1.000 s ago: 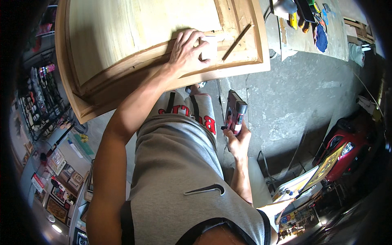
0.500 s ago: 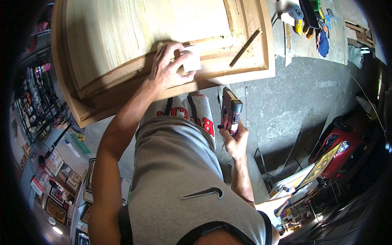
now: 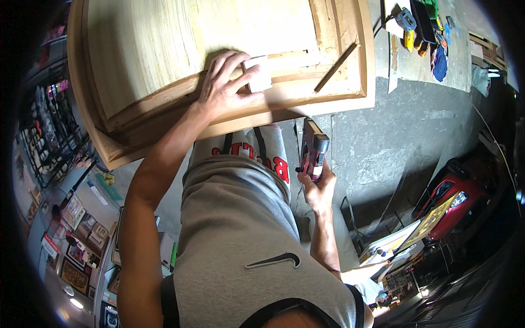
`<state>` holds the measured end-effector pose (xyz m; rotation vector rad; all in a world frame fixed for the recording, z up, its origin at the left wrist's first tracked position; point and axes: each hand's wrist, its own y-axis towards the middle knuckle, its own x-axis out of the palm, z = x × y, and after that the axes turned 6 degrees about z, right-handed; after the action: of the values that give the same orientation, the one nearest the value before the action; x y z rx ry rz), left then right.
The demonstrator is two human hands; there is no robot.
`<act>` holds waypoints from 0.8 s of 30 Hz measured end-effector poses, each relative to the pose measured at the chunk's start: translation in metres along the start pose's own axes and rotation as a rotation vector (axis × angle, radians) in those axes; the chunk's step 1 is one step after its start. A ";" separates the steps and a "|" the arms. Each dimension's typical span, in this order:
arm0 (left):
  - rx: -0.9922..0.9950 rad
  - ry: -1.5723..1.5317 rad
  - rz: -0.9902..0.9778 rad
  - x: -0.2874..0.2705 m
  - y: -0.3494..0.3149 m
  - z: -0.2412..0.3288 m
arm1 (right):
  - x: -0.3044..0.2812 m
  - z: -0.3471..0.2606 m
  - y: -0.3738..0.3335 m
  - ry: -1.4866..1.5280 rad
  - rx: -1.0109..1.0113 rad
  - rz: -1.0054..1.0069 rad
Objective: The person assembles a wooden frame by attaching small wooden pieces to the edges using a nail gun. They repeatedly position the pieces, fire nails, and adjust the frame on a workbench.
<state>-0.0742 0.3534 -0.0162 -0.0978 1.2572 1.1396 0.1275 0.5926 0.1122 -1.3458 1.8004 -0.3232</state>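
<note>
A large wooden frame with a pale panel [image 3: 158, 49] lies in front of me, its raised wooden rim [image 3: 306, 106] nearest my legs. On the near side of it, my left hand [image 3: 227, 85] bends its fingers and thumb round a small white block [image 3: 262, 79]. The block sits against the inner strip of the frame. Lower and to the right, beyond the rim, my right hand [image 3: 320, 186] grips a dark red and black staple gun [image 3: 313, 147] by its handle. The tool points up toward the frame's edge and does not touch the block.
A dark thin stick [image 3: 336, 68] lies across the frame's right corner. To the right, a work surface [image 3: 456, 65] holds a tape measure [image 3: 405, 19], a dark blue cloth [image 3: 439, 63] and other tools. A red car [image 3: 465, 186] stands farther right, with another person [image 3: 372, 290] at lower right.
My left thumb and fingers have loosened and spread a little around the white block. The staple gun has shifted slightly right in view, as has the frame's right end.
</note>
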 end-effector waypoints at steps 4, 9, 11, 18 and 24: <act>-0.042 0.111 -0.023 -0.002 -0.005 0.006 | 0.001 -0.002 0.001 -0.012 0.004 0.010; -0.016 0.121 -0.066 -0.008 -0.001 0.007 | 0.001 -0.004 0.001 -0.010 0.004 0.006; 0.007 0.089 -0.063 -0.010 0.003 0.004 | 0.001 -0.004 0.000 -0.013 0.002 0.008; 0.037 0.016 -0.077 -0.014 0.011 0.000 | 0.001 -0.004 0.002 -0.050 0.014 -0.013; 0.068 0.016 -0.080 -0.014 0.012 -0.005 | -0.007 -0.021 -0.007 -0.090 -0.007 -0.027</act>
<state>-0.0848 0.3479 -0.0015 -0.1052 1.2938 1.0284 0.1172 0.5899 0.1328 -1.3687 1.7118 -0.2670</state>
